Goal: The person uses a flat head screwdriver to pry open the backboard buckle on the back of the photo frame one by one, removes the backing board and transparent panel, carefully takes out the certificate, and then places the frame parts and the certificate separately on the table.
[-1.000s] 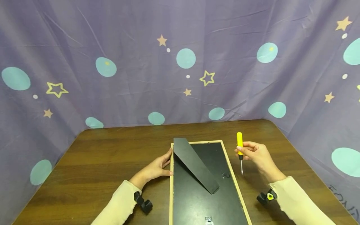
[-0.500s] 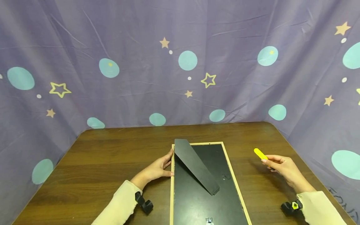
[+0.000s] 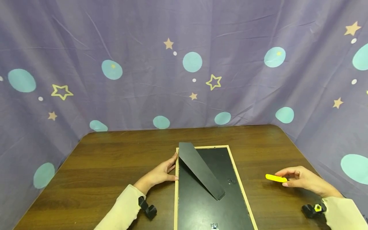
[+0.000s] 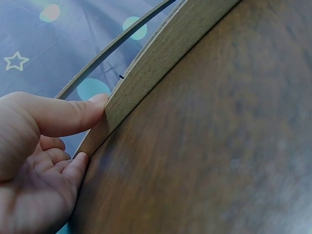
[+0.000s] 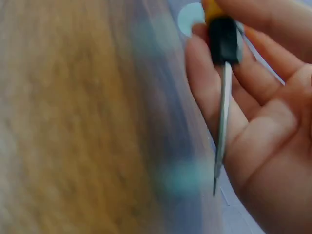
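A picture frame [image 3: 195, 212] lies face down on the table, its black back and pale wooden edging showing. Its black stand leg [image 3: 199, 171] slants across the upper part. My left hand [image 3: 157, 175] rests against the left edging with thumb and fingers spread. In the left wrist view, the thumb and little finger touch the side of the wooden edging [image 4: 146, 73]. Over the table to the right, my right hand [image 3: 306, 180] pinches a screwdriver [image 3: 275, 178] by its yellow handle. The right wrist view shows its black collar and metal shaft [image 5: 224, 107] pointing back past the palm.
The brown wooden table [image 3: 115, 153] extends on both sides of the frame. Behind it hangs a purple curtain [image 3: 138, 73] with stars and dots. Small metal fittings [image 3: 214, 225] sit on the frame's back.
My right hand has moved right and toward me, away from the frame. The screwdriver has tipped from upright to nearly level, handle pointing left. My left hand stays at the frame.
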`<state>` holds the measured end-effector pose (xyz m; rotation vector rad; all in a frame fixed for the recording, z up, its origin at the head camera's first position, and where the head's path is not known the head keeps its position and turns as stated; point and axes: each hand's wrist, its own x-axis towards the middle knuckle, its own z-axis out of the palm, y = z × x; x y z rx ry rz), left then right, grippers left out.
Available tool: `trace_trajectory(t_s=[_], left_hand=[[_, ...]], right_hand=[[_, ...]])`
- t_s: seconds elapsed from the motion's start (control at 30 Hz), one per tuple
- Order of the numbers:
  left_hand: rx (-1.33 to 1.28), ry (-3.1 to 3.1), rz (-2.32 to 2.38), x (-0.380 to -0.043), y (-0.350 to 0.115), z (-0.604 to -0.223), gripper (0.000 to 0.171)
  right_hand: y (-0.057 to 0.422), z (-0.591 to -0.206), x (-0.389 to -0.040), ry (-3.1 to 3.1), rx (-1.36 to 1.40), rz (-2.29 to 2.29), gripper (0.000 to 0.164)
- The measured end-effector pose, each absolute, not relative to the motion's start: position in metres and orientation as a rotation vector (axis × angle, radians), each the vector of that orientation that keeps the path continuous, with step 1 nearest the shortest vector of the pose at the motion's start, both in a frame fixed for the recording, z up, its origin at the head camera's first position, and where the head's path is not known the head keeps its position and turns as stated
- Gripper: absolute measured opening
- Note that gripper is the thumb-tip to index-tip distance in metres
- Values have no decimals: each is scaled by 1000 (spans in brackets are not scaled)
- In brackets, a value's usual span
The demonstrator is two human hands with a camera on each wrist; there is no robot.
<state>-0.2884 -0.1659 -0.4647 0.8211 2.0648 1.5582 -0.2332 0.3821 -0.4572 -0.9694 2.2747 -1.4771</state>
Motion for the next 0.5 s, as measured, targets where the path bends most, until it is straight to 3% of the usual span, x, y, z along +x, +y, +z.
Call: trace_trajectory(t_s=[0.2, 0.5], left_hand=[[795, 2074, 1562, -288, -166, -464, 98], [800, 2062, 1565, -289, -166, -466, 99]], right_hand=[[381, -464, -236, 1981, -1139, -1512, 39], [382, -470, -240, 1800, -1171, -1560, 44]])
